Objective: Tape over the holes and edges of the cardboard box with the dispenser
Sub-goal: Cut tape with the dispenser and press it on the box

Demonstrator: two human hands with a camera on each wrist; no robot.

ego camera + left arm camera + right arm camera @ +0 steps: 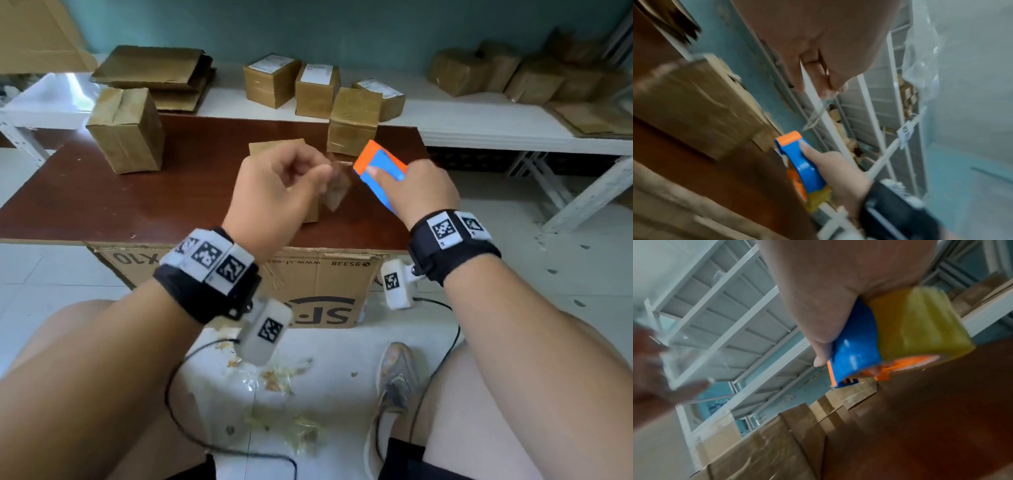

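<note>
A small cardboard box [275,148] stands on the brown table [102,198], mostly hidden behind my left hand [324,175]. That hand is raised above it, and its curled fingers pinch a crumpled strip of clear tape [337,188]. The left wrist view shows the tape strip [817,112] hanging from my fingertips [833,88]. My right hand [388,176] grips the blue and orange tape dispenser [378,166] just right of the strip. In the right wrist view the dispenser [856,356] carries a yellowish tape roll [920,324].
Two taped boxes [126,130] [354,120] stand further back on the table. More boxes [272,80] and flattened cardboard [154,72] lie on the white shelf [479,126] behind. A large printed carton [308,281] sits under the table's near edge. Tape scraps [281,377] and cables litter the floor.
</note>
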